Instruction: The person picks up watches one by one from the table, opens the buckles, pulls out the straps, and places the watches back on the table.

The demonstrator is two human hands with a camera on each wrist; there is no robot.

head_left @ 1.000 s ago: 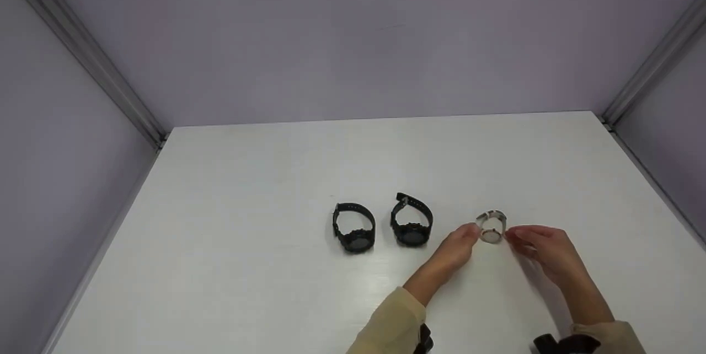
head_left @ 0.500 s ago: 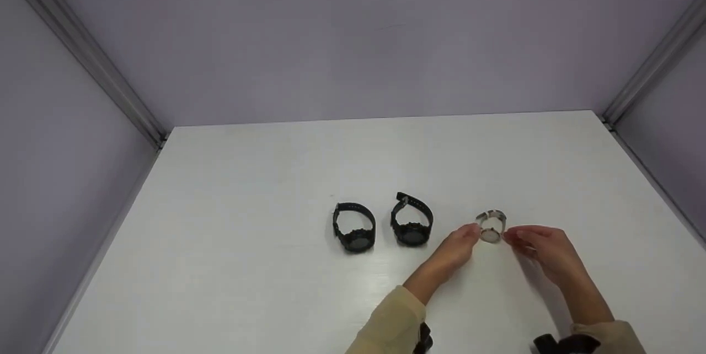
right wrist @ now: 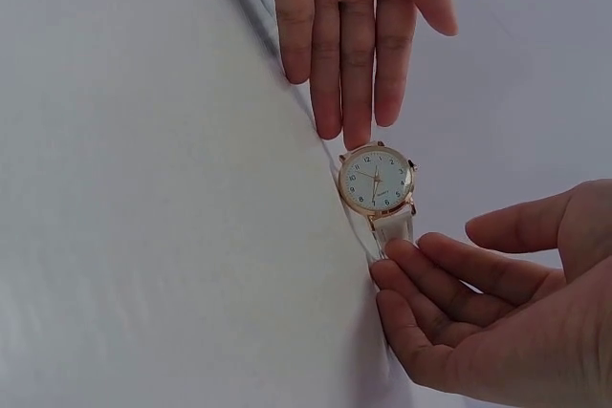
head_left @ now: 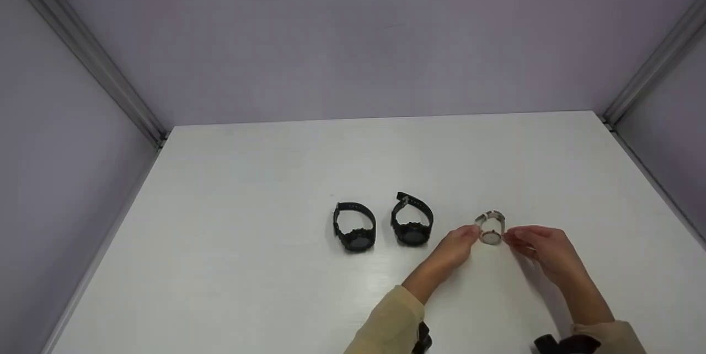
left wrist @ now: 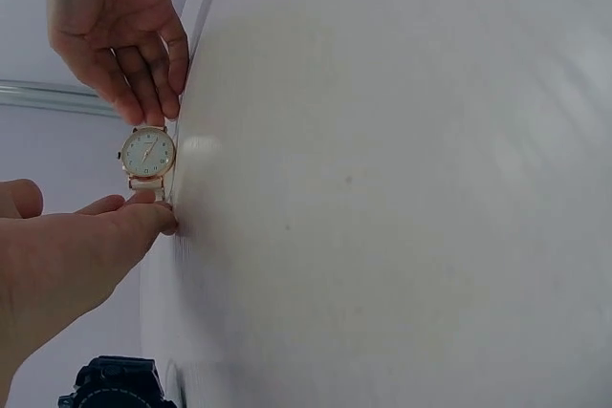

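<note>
To your far left on the white table (head_left: 248,188) stand two black watches, well clear of your work: the left black watch (head_left: 354,226) and, just beside it, the right black watch (head_left: 412,220), each with its strap closed into a loop and its dial toward you.

Your left hand (head_left: 455,246) comes next. Its fingers are straight, and their tips touch the left side of the white watch (head_left: 490,226); nothing is curled round it. In the right wrist view those fingers (right wrist: 356,54) reach the case edge with the thumb held off to the side.

The white watch stands between your hands, right of the black pair and a little nearer to you. It has a round pale dial with dark numerals, a gold-coloured case and a white strap (right wrist: 392,226) closed into a loop. It stands on the edge of that loop, dial facing you, and the loop's axis runs from you toward the back wall.

Your right hand (head_left: 543,252) is on the other side, fingers (right wrist: 435,284) loosely extended, with their tips against the strap just beside the case. So both hands sit apart with the watch between them, touching but not gripping.

Bare table lies behind the watch up to the back wall (head_left: 358,39), and to the right as far as the table's right edge (head_left: 648,177).
</note>
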